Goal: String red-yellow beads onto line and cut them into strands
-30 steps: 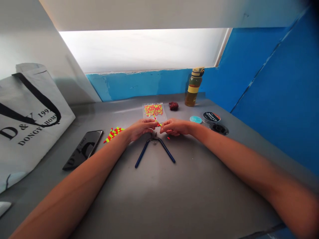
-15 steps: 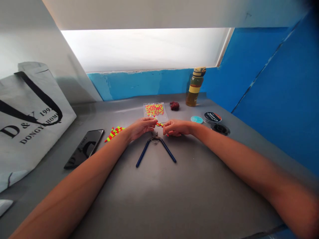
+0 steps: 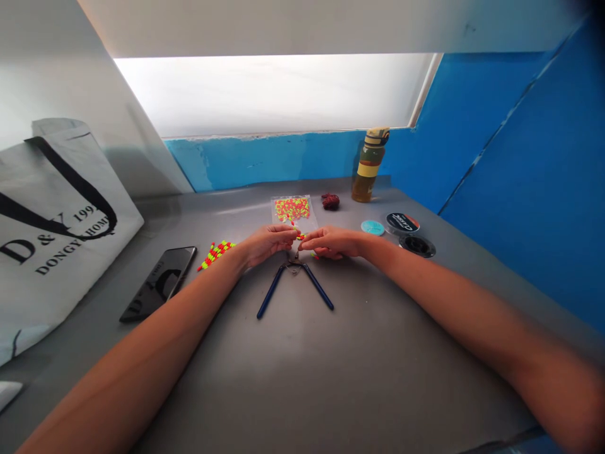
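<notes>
Neon bead strand [image 3: 301, 236], short, red and yellow, held between 2 hands above the worktop [image 3: 378, 378]. Left hand [image 3: 267, 246]: grip closed, pinching 1 end. Right hand [image 3: 331, 243]: grip closed, pinching the other end; exact finger hold too small to tell. Clear bead bag [image 3: 292, 211] lies just beyond the hands; blue-handled side cutters [image 3: 271, 291] sit splayed just below them. Longer beaded strip [image 3: 216, 255] lies left, near black smartphone [image 3: 158, 284]
</notes>
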The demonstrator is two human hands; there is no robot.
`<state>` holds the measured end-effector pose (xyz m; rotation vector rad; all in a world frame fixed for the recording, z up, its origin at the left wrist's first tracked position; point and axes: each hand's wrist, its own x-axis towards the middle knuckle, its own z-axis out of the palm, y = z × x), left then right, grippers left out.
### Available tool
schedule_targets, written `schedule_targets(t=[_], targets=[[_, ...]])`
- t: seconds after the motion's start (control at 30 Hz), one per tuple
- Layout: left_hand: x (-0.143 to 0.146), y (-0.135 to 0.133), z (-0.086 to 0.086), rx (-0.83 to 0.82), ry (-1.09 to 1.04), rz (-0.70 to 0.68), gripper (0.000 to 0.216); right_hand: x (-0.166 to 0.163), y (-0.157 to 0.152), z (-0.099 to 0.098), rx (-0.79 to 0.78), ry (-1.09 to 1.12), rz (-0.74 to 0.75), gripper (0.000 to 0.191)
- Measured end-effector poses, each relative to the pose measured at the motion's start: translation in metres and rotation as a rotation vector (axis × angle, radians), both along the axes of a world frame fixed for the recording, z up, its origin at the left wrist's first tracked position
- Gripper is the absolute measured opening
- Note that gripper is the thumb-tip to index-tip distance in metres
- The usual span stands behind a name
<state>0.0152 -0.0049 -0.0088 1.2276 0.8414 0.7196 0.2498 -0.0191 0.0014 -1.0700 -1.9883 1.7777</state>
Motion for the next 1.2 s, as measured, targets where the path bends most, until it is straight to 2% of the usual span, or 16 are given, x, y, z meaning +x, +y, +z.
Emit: schedule_targets(t=[0.17, 0.37, 0.67, 0.93, 1.2], targets=[[0.0007, -0.0004, 0.0004, 0.012, 0.041, 0.011, 0.027, -0.0045, -0.0031, 0.0000, 0.000, 0.004, -0.059, 0.029], [0.0012, -0.0002, -0.0005, 0.011, -0.013, 0.036, 0.031, -0.0040, -0.0009, -0.0027, 0.007, -0.013, -0.062, 0.025], [0.0006, 0.0026, -0.0049, 0.048, 0.030, 0.022, 0.032, -0.0021, 0.0001, -0.0046, 0.004, 0.001, -0.067, 0.040], [0.0045, -0.0024, -0.0005, 0.069, 0.101, 0.011, 0.028, -0.0031, -0.0018, -0.0040, -0.025, 0.092, -0.076, 0.029], [0.0051, -0.0031, -0.0009, 0.134, 0.136, -0.020, 0.028, -0.0048, -0.0014, -0.0049, -0.034, 0.087, -0.112, 0.028]])
